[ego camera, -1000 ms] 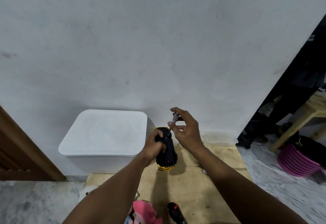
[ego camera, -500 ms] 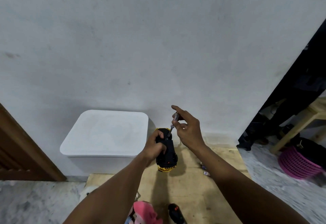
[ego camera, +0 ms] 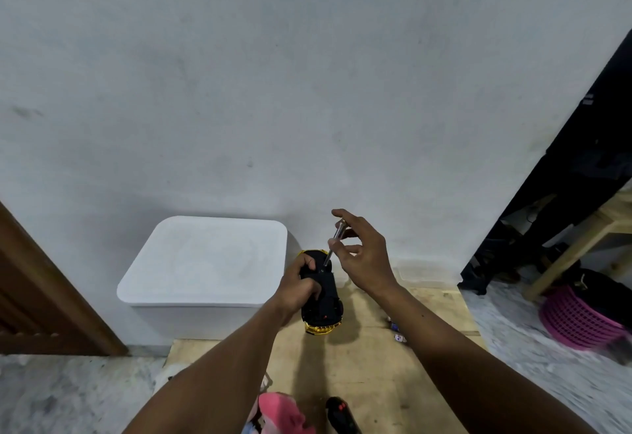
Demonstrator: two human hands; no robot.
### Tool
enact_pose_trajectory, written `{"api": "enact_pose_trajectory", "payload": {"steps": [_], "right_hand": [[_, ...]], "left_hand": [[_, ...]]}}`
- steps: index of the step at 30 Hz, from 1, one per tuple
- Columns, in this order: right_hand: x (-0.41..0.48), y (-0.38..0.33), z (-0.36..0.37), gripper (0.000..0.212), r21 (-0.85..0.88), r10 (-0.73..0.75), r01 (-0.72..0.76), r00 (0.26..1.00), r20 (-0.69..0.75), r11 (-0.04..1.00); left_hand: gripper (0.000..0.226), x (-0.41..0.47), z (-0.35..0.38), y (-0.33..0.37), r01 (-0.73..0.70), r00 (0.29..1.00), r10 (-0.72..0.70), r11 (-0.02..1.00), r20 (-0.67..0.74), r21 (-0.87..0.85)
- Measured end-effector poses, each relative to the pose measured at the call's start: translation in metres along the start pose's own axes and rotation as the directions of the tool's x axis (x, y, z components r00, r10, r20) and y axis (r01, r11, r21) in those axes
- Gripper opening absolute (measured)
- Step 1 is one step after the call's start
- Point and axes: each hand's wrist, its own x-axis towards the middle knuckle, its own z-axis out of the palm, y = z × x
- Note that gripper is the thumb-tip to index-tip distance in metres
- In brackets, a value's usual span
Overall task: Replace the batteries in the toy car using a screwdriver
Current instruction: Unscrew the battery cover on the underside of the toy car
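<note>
- Toy car with a black underside and gold-yellow body (ego camera: 325,300): held belly-up in the air above the pale plywood board (ego camera: 376,375), just right of the white lidded plastic box (ego camera: 205,259). Turned over, I judge, to expose the battery hatch screw.
- Left hand (ego camera: 301,283): fingers wrapped around the car's middle, clamping it firmly, likely so that it does not twist under the tool.
- Right hand (ego camera: 366,256): thumb and fingertips pinching the top of the slim metal screwdriver (ego camera: 333,245), other fingers spread loosely. This is a twirling grip suited to a small screw.
- Screwdriver is tilted, its tip meeting the underside near the far end.
- Stage, by my reading: working the hatch screw. Whether it is loosening or tightening cannot be told.
- Two small objects (ego camera: 398,332) lie on the board to the right, possibly batteries, but too small to confirm.
</note>
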Motion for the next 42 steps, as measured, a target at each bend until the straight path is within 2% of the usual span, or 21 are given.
{"api": "enact_pose_trajectory", "payload": {"steps": [3,10,14,19,24,29,32,35,39,42], "right_hand": [[-0.001,-0.001,0.000,0.047,-0.007,-0.024,0.024,1.000,-0.011,1.000],[-0.001,-0.001,0.001,0.059,0.000,0.037,-0.037,0.998,0.048,0.999],[-0.003,-0.003,-0.002,0.046,-0.004,-0.026,0.026,1.000,0.005,1.000],[0.000,-0.002,-0.004,0.063,0.043,0.042,-0.044,0.998,0.052,0.998],[-0.002,-0.003,-0.003,0.056,0.018,0.004,-0.005,0.999,0.041,1.000],[0.001,0.002,-0.002,0.068,0.040,0.046,-0.049,0.997,0.064,0.998],[-0.001,0.001,-0.001,0.061,0.013,0.025,-0.026,0.998,0.065,1.000],[0.000,0.003,0.000,0.054,-0.034,-0.031,0.031,0.999,0.007,0.999],[0.003,0.008,0.001,0.064,0.025,0.020,-0.021,0.999,0.035,0.999],[0.002,0.005,0.002,0.061,0.007,0.008,-0.008,0.999,0.044,1.000]], "left_hand": [[0.042,-0.001,0.001,0.003,-0.016,1.000,0.016,1.000,0.009,-0.005],[0.041,-0.004,0.005,0.002,-0.001,1.000,0.001,1.000,0.012,-0.008],[0.042,-0.005,0.004,0.000,0.004,1.000,-0.004,1.000,0.010,0.002],[0.042,-0.006,0.002,-0.001,0.009,1.000,-0.009,1.000,0.003,-0.006],[0.043,-0.004,0.003,0.002,-0.004,1.000,0.004,1.000,0.003,-0.002],[0.042,-0.003,0.005,0.000,0.002,1.000,-0.002,1.000,0.003,0.001],[0.042,-0.003,0.005,0.002,0.006,1.000,-0.006,1.000,0.001,-0.002],[0.043,-0.003,0.005,0.003,0.002,1.000,-0.002,1.000,0.012,-0.002],[0.042,-0.005,0.004,0.004,0.001,1.000,-0.001,1.000,0.016,-0.005],[0.041,-0.006,0.005,0.007,-0.008,1.000,0.008,1.000,0.017,0.004]]}}
